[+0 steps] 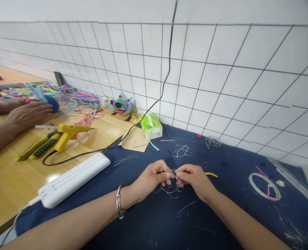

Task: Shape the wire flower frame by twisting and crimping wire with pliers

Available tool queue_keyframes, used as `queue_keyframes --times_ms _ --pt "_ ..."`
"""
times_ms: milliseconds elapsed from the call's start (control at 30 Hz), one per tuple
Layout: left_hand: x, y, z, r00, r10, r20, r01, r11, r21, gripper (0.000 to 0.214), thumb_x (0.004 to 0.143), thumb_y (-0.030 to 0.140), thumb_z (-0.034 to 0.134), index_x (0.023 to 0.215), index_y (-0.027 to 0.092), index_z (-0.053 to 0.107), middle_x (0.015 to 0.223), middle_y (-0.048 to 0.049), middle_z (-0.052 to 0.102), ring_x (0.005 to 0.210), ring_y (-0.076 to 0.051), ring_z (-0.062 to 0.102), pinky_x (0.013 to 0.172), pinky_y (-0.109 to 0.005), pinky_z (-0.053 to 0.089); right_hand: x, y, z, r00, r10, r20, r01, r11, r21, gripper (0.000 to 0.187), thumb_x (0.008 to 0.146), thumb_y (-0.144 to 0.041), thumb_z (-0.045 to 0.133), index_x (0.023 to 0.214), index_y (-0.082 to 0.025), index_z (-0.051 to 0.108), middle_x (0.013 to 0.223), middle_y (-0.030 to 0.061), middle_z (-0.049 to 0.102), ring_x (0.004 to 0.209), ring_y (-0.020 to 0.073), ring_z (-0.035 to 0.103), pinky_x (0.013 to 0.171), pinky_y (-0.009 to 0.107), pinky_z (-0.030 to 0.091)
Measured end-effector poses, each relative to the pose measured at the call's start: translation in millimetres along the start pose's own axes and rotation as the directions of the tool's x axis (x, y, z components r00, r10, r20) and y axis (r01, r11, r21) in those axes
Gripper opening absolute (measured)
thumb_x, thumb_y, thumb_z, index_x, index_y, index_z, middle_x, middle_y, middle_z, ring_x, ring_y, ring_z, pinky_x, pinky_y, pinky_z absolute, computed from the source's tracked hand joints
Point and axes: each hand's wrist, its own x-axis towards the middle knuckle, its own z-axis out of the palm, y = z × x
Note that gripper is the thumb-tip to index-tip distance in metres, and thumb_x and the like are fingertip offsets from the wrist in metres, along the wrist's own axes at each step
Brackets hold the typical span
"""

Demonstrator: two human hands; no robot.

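Observation:
Above the dark blue cloth, my left hand (161, 172) and my right hand (191, 178) meet with fingertips nearly touching. Both pinch a thin wire frame (171, 191) bent into loops, which hangs below the fingers. Small pinkish spots show where its wires join. A silver bangle (119, 202) circles my left wrist. Just beyond my hands lies another looped wire piece (182, 150). Something yellow and curved (211, 174) pokes out beside my right hand; part of it is hidden behind that hand.
At left, another person's hands (31, 113) hold a blue ball. A yellow glue gun (69, 134), pliers (40, 146) and a white power strip (75, 178) lie nearer. A tissue pack (151, 125) stands by the wall. A tape-like ring (252, 182) and wire scraps (297, 238) are at right.

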Motion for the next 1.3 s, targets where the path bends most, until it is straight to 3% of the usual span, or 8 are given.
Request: queue_keyframes --times_ms 133,333,567,767,900,1067,1167,1300 --pt "2 2 -2.9 0.999 -0.031 -0.006 0.032 0.999 0.032 0.011 0.078 0.022 0.058 0.077 0.013 0.052 0.074 -0.0027 0.062 0.059 -0.009 0.054 0.054 -0.021 0.041 -1 -11 -9 0.999 -0.016 0.028 0.018 0.995 -0.101 0.020 0.072 -0.034 0.062 0.077 -0.015 0.067 0.056 -0.0014 0.058 0.053 0.0099 0.053 0.055 0.023 0.043" --pt "2 5 -4.2 0.993 -0.081 0.082 0.071 0.991 0.115 0.010 0.077 0.021 0.059 0.077 0.012 0.055 0.071 -0.0019 0.061 0.057 -0.008 0.054 0.053 -0.020 0.040 -4 -23 -12 0.993 -0.049 0.105 0.085 0.927 -0.365 0.017 0.076 -0.030 0.056 0.077 -0.018 0.067 0.057 -0.0032 0.055 0.050 0.0084 0.050 0.049 0.020 0.038" --pt "1 3 0.1 0.997 -0.044 0.065 0.037 0.994 0.107 0.011 0.077 0.022 0.059 0.076 0.012 0.055 0.068 -0.0016 0.061 0.056 -0.008 0.053 0.055 -0.021 0.041 -7 -18 -2 0.994 -0.113 0.004 0.106 0.916 -0.386 0.017 0.077 -0.029 0.053 0.071 -0.017 0.064 0.055 -0.0041 0.052 0.048 0.0076 0.049 0.048 0.019 0.036" --pt "-2 0 8.4 0.999 -0.005 0.050 0.002 0.999 0.051 0.012 0.079 0.023 0.058 0.077 0.012 0.053 0.064 -0.0009 0.060 0.057 -0.009 0.054 0.057 -0.022 0.042 -7 -13 3 0.986 -0.150 -0.073 0.130 0.965 -0.227 0.019 0.079 -0.032 0.052 0.076 -0.018 0.064 0.058 -0.0026 0.056 0.051 0.0090 0.050 0.052 0.021 0.040" --pt "-3 0 11.4 1.000 0.019 0.017 -0.019 1.000 -0.004 0.013 0.080 0.025 0.057 0.077 0.013 0.052 0.064 -0.0005 0.060 0.059 -0.010 0.055 0.059 -0.023 0.043 -6 -10 7 0.990 -0.095 -0.105 0.097 0.995 0.011 0.019 0.076 -0.035 0.057 0.076 -0.017 0.064 0.056 -0.0024 0.055 0.051 0.0095 0.049 0.052 0.023 0.041" --pt "-3 2 13.9 0.999 0.038 -0.018 -0.040 0.997 -0.063 0.015 0.080 0.024 0.057 0.075 0.013 0.049 0.069 -0.0015 0.062 0.062 -0.010 0.056 0.062 -0.024 0.043 -5 -9 11 0.998 -0.013 -0.064 0.028 0.970 0.240 0.022 0.073 -0.038 0.063 0.078 -0.017 0.063 0.065 -0.0003 0.059 0.055 0.0098 0.053 0.055 0.025 0.044" --pt "-3 3 12.2 0.999 0.050 -0.001 -0.050 0.998 -0.042 0.014 0.081 0.025 0.056 0.077 0.013 0.049 0.073 -0.0027 0.062 0.063 -0.010 0.055 0.062 -0.024 0.043 -5 -8 11 0.999 0.012 -0.052 0.003 0.960 0.281 0.024 0.072 -0.039 0.064 0.079 -0.016 0.064 0.064 -0.0001 0.059 0.055 0.0095 0.053 0.054 0.025 0.044" --pt "-1 6 5.9 0.995 0.041 0.093 -0.044 0.998 0.033 0.016 0.077 0.024 0.061 0.077 0.013 0.050 0.074 -0.0019 0.060 0.069 -0.011 0.055 0.064 -0.024 0.042 -5 -8 7 0.999 0.019 -0.041 -0.011 0.980 0.198 0.024 0.073 -0.038 0.063 0.079 -0.015 0.065 0.057 -0.0008 0.057 0.053 0.0096 0.053 0.053 0.024 0.045"
